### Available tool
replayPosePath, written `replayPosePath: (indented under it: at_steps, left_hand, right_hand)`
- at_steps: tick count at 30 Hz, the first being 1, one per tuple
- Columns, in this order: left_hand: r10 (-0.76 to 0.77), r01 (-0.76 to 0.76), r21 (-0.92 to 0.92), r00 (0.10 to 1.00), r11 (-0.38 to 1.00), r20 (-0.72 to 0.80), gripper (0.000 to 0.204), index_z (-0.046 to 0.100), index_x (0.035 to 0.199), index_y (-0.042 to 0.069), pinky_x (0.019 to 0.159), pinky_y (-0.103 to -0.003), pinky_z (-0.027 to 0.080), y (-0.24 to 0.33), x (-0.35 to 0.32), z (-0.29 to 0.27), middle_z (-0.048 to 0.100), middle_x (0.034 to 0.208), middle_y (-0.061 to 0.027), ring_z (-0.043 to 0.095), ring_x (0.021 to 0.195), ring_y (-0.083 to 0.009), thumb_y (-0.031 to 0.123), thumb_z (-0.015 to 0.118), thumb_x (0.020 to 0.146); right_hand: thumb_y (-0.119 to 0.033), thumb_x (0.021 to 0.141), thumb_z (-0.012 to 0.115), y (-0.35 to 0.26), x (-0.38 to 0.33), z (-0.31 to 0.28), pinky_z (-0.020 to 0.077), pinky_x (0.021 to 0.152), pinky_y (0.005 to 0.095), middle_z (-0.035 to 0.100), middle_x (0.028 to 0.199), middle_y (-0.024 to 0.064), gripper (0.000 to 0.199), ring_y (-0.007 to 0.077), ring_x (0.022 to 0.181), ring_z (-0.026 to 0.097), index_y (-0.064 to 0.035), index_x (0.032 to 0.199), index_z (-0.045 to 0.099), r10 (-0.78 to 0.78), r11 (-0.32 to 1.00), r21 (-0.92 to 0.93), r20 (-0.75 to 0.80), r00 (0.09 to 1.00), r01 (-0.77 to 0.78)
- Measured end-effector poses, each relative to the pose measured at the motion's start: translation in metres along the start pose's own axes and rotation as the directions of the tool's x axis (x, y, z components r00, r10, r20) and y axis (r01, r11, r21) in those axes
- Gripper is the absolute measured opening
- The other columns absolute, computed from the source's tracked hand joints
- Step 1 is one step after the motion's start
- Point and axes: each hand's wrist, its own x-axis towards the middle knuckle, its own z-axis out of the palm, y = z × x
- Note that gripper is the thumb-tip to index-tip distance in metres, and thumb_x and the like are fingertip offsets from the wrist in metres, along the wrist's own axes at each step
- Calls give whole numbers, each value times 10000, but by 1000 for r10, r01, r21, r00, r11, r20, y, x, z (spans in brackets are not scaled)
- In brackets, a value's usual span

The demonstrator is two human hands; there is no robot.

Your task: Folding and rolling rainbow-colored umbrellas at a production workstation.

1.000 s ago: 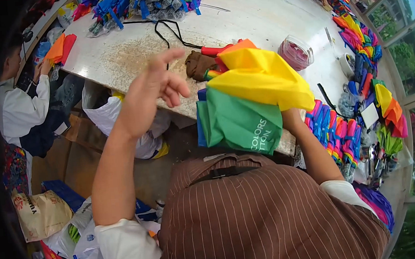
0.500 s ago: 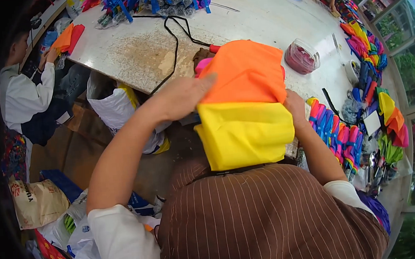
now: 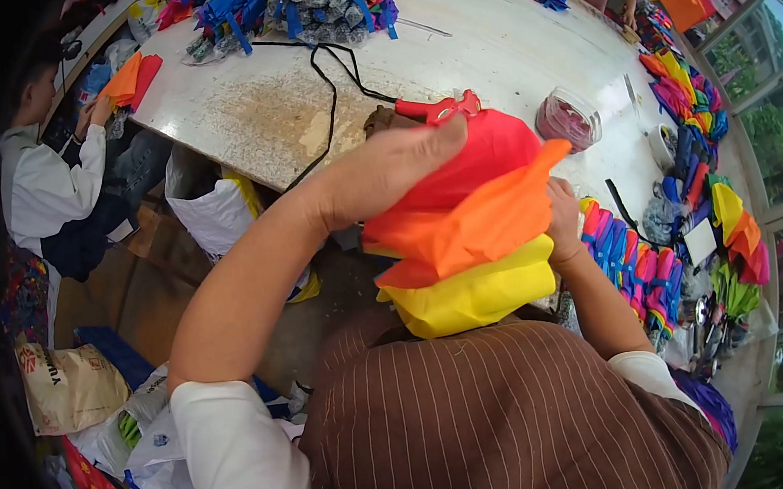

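In front of my chest I hold a folded multicoloured cloth (image 3: 474, 228), its red panel on the far side, orange in the middle and yellow nearest me. My left hand (image 3: 394, 170) is closed on the red panel's left side, thumb on top and fingers mostly hidden. On the right edge, by the orange and yellow panels, my right hand (image 3: 564, 220) grips the cloth with its fingers partly covered. Just beyond the cloth lies a red-handled tool (image 3: 440, 108) on the white table (image 3: 485, 36).
A black cord (image 3: 333, 91) curls across the table. A clear tub (image 3: 569, 120) stands to the right, near rolled colourful bundles (image 3: 629, 247). Plastic-wrapped bundles (image 3: 315, 9) pile up at the back. At left sits a co-worker (image 3: 55, 181) beside a white sack (image 3: 206, 200).
The orange panel has folded down toward me, and the red panel now shows on top. My left hand has moved right and away from me. The red tool is more exposed.
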Motion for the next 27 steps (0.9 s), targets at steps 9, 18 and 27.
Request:
replayPosePath:
  at_steps: [9, 18, 27]
  left_hand:
    - [51, -68, -36, 933, 997, -356, 669, 301, 1413, 37, 1058, -370, 307, -22, 3, -60, 382, 1400, -207, 378, 1306, -284, 420, 528, 913]
    - [733, -829, -167, 551, 533, -398, 211, 592, 1042, 25, 803, -274, 472, 23, 21, -12, 644, 921, -131, 615, 835, -179, 187, 588, 906]
    - [0, -437, 396, 672, 807, 741, 294, 606, 1062, 34, 828, -379, 469, -41, -31, 54, 630, 995, -139, 610, 935, -237, 263, 597, 878]
  right_hand:
    - [-188, 706, 672, 33, -40, 22, 482, 731, 406, 659, 847, 78, 197, 294, 829, 616, -82, 870, 648, 659, 612, 558, 31, 751, -560]
    - [-225, 694, 640, 44, -48, 33, 408, 769, 407, 609, 911, 63, 317, 286, 888, 570, -102, 984, 604, 455, 799, 394, 98, 885, -455]
    - [-117, 731, 537, 48, 3, -10, 415, 706, 327, 528, 748, 7, 73, 186, 746, 560, -136, 801, 540, 246, 913, -315, -84, 966, -260]
